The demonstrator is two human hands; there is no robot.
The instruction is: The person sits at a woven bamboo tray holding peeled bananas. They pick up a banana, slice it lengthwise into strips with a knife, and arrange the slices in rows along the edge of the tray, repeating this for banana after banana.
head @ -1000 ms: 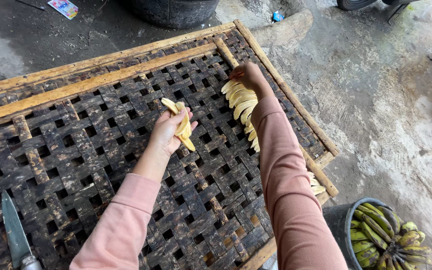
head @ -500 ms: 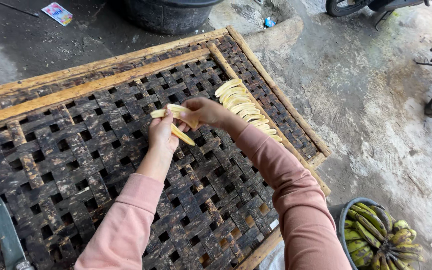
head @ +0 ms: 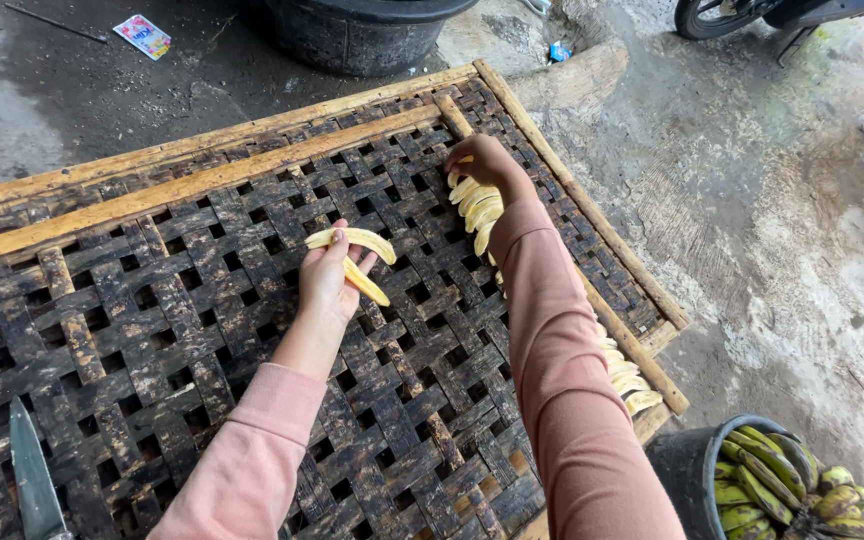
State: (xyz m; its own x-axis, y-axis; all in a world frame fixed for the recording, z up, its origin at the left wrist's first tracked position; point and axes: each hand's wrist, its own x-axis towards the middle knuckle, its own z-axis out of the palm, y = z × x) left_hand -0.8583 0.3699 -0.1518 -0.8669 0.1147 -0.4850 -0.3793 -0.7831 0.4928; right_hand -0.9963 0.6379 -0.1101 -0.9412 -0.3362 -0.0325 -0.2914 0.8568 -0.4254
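The left hand (head: 327, 280) grips peeled banana slices (head: 357, 255) while the right hand (head: 487, 165) presses one onto the far row (head: 477, 205); loosely held slices could slip through the woven rack (head: 152, 330).

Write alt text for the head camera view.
A person in pink sleeves lays a banana slice with the right hand at the far end of a row of banana slices on a woven bamboo rack; the left hand holds more slices.
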